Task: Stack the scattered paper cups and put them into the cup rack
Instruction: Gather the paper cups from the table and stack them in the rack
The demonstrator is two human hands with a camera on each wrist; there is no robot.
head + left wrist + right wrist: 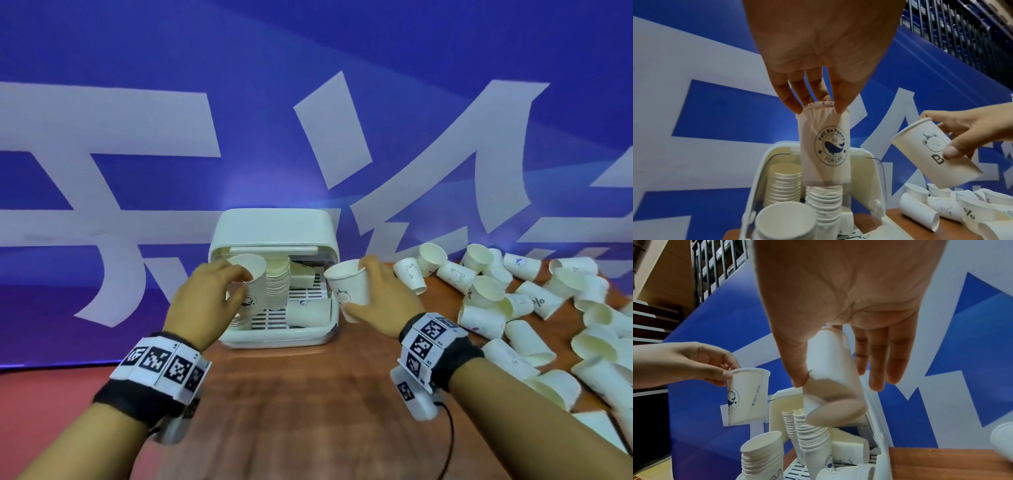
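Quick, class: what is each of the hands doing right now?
Left hand: pinches the whale-print paper cup by its rim.
Right hand: grips a bear-print paper cup.

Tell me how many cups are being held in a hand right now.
2: the left hand pinches a whale cup above the rack; the right hand holds a bear cup beside it.

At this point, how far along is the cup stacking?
Done: several stacks already stand in the rack. In hand: the left hand holds a whale cup above a stack, and the right hand grips a bear cup. Left: many loose cups still lie on the table.
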